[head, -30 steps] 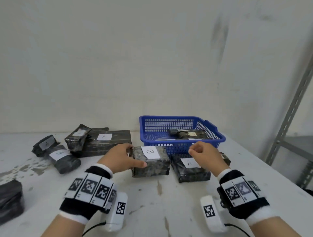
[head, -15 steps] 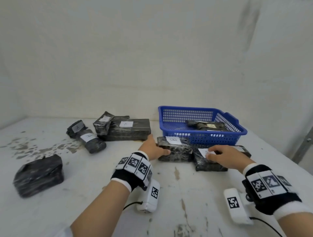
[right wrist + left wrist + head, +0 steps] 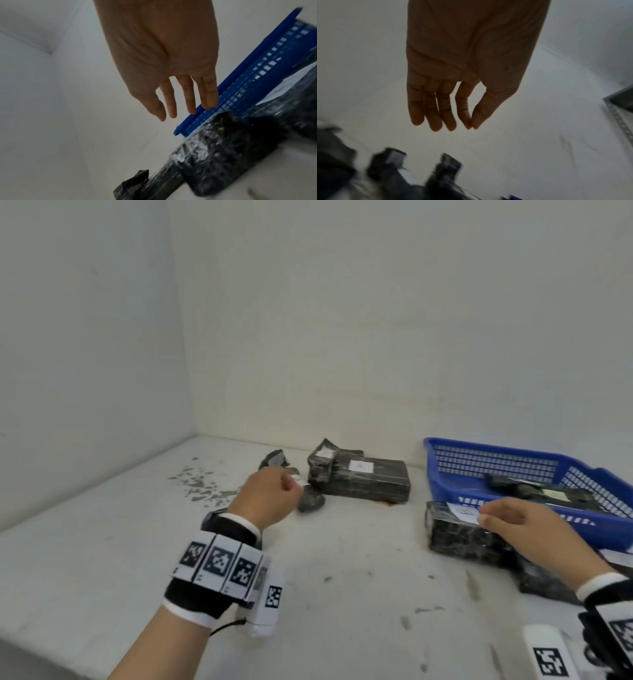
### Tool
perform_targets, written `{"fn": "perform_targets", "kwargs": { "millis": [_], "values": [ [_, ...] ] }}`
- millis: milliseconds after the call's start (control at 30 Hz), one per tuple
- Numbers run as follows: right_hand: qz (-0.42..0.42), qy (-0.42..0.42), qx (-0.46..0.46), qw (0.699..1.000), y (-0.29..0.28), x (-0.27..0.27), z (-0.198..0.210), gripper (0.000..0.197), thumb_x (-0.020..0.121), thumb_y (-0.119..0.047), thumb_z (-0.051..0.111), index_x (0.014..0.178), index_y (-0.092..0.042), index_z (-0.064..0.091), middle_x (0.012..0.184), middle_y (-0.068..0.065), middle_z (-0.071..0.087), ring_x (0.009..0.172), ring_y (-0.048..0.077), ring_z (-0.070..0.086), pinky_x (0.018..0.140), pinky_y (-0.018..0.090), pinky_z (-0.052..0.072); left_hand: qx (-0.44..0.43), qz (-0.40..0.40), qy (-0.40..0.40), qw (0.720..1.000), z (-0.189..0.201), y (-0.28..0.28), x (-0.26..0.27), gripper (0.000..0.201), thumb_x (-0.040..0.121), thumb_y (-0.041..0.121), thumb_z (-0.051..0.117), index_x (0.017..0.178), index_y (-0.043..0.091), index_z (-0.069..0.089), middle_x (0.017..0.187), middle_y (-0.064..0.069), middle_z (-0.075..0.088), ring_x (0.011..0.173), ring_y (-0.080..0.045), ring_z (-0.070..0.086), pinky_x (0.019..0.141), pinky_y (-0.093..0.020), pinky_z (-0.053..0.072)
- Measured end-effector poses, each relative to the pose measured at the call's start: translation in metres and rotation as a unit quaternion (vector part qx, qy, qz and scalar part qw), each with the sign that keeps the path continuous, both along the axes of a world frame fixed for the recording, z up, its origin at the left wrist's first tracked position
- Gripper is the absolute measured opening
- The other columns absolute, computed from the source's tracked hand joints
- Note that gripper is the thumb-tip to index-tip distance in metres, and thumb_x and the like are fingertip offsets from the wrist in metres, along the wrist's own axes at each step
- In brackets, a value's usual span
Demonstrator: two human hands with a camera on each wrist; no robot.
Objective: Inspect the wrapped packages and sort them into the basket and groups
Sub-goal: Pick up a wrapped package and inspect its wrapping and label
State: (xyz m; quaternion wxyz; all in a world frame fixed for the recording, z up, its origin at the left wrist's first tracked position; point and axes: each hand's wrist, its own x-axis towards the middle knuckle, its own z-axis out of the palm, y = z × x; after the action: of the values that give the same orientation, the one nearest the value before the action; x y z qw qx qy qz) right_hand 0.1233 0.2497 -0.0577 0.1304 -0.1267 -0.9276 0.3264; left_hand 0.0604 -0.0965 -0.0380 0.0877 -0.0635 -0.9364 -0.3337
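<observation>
- White worktop [image 3: 359, 559] in a bare corner, scuffed and paint-flecked at far left.
- Blue basket [image 3: 442, 470] at far right, at least one wrapped package [image 3: 548, 494] inside.
- Labelled package [image 3: 459, 529] just in front of basket, second one [image 3: 541, 577] touching it on the near side.
- Group of packages at centre far: large block [image 3: 370, 481] with smaller ones leaning against its left.
- Left hand [image 3: 265, 496] raised over the small roll [image 3: 310, 501], fingers [image 3: 435, 108] loosely extended, empty.
- Right hand [image 3: 524, 525] above the labelled package, fingers [image 3: 173, 100] relaxed, holding nothing.
- Risk: label writing too faint to read from head view; likely missort if not checked closer.
- Risk: left hand passing low over the leaning group; a brush could probably topple it and mix groups.
- Head view alone: full layout and labels.
- Wrist views alone: palms and fingertips, confirming both empty; right wrist also shows crinkled film wrap and basket wall close up.
</observation>
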Motion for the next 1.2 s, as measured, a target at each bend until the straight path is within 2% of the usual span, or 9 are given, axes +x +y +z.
{"fn": "perform_targets", "kwargs": {
  "millis": [133, 267, 467, 600, 700, 800, 933, 1067, 1200],
  "values": [
    [0.045, 0.001, -0.012, 0.999, -0.036, -0.013, 0.002, 0.017, 0.093, -0.033, 0.066, 0.108, -0.024, 0.068, 0.108, -0.003, 0.068, 0.105, 0.018, 0.062, 0.088, 0.036, 0.048, -0.163, 0.024, -0.124, 0.979, -0.012, -0.063, -0.01, 0.067, 0.077, 0.045, 0.076, 0.132, 0.026, 0.042, 0.138, -0.007, 0.044, 0.131, -0.027, 0.038, 0.104, -0.039, 0.037],
    [0.073, -0.01, -0.02, 0.997, -0.062, -0.025, -0.001, 0.019, 0.094, -0.034, 0.064, 0.111, -0.025, 0.068, 0.111, -0.004, 0.068, 0.108, 0.016, 0.06, 0.088, 0.032, 0.045, -0.243, -0.003, -0.229, 0.943, -0.029, -0.09, -0.019, 0.112, 0.067, 0.048, 0.083, 0.152, 0.027, 0.014, 0.156, -0.005, 0.028, 0.139, -0.028, 0.034, 0.112, -0.041, 0.034],
    [0.122, -0.022, 0.019, 0.992, -0.079, -0.03, -0.005, 0.018, 0.095, -0.037, 0.062, 0.112, -0.034, 0.061, 0.117, -0.008, 0.064, 0.114, 0.015, 0.058, 0.092, 0.03, 0.045, -0.17, -0.027, -0.23, 0.958, -0.035, -0.096, -0.034, 0.087, 0.072, 0.035, 0.083, 0.143, 0.028, 0.033, 0.135, -0.002, 0.052, 0.112, -0.022, 0.055, 0.099, -0.034, 0.046],
    [0.177, 0.031, -0.007, 0.984, -0.083, -0.028, 0.003, 0.032, 0.093, -0.031, 0.068, 0.121, -0.041, 0.059, 0.123, -0.014, 0.062, 0.119, 0.01, 0.058, 0.094, 0.024, 0.047, 0.014, -0.106, -0.24, 0.965, -0.023, -0.073, -0.034, 0.085, 0.059, 0.045, 0.087, 0.13, 0.021, 0.047, 0.117, -0.001, 0.06, 0.092, -0.018, 0.066, 0.08, -0.03, 0.058],
    [0.254, 0.048, -0.022, 0.966, -0.085, -0.024, 0.023, 0.056, 0.093, -0.021, 0.067, 0.125, -0.06, 0.044, 0.13, -0.02, 0.056, 0.115, 0.002, 0.059, 0.088, 0.017, 0.05, 0.118, -0.207, -0.219, 0.946, -0.001, -0.04, -0.029, 0.102, 0.029, 0.067, 0.087, 0.117, 0.022, 0.059, 0.107, -0.006, 0.071, 0.088, -0.021, 0.072, 0.073, -0.031, 0.058],
    [0.341, 0.044, -0.021, 0.939, -0.081, -0.021, 0.045, 0.084, 0.091, -0.019, 0.071, 0.136, -0.071, 0.023, 0.14, -0.033, 0.038, 0.127, -0.008, 0.049, 0.095, 0.014, 0.048, 0.186, -0.296, -0.217, 0.911, 0.022, 0.002, -0.029, 0.085, 0.047, 0.066, 0.082, 0.112, 0.015, 0.066, 0.104, -0.016, 0.074, 0.09, -0.029, 0.072, 0.072, -0.033, 0.058],
    [0.387, 0.089, -0.099, 0.913, -0.062, -0.021, 0.064, 0.081, 0.092, -0.01, 0.069, 0.148, -0.053, 0.03, 0.147, -0.019, 0.047, 0.134, 0.001, 0.048, 0.103, 0.029, 0.05, 0.208, -0.325, -0.198, 0.901, 0.043, 0.058, -0.031, 0.075, 0.065, 0.067, 0.066, 0.11, 0.007, 0.07, 0.097, -0.021, 0.073, 0.08, -0.028, 0.069, 0.066, -0.03, 0.056],
    [0.284, 0.188, -0.163, 0.926, -0.035, -0.02, 0.071, 0.054, 0.095, -0.004, 0.062, 0.136, -0.038, 0.052, 0.121, -0.001, 0.067, 0.112, 0.019, 0.066, 0.098, 0.038, 0.055, 0.27, -0.327, -0.177, 0.888, 0.054, 0.095, -0.034, 0.072, 0.077, 0.073, 0.052, 0.117, 0.015, 0.066, 0.098, -0.014, 0.073, 0.078, -0.031, 0.071, 0.064, -0.033, 0.058],
    [0.241, 0.22, -0.242, 0.914, -0.014, -0.017, 0.076, 0.049, 0.095, -0.011, 0.064, 0.133, -0.041, 0.056, 0.117, 0.006, 0.069, 0.097, 0.028, 0.073, 0.078, 0.044, 0.063, 0.232, -0.346, -0.081, 0.905, 0.061, 0.114, -0.032, 0.082, 0.063, 0.057, 0.077, 0.135, 0.033, 0.046, 0.112, 0.001, 0.073, 0.094, -0.023, 0.073, 0.086, -0.042, 0.058]
  ]
}}
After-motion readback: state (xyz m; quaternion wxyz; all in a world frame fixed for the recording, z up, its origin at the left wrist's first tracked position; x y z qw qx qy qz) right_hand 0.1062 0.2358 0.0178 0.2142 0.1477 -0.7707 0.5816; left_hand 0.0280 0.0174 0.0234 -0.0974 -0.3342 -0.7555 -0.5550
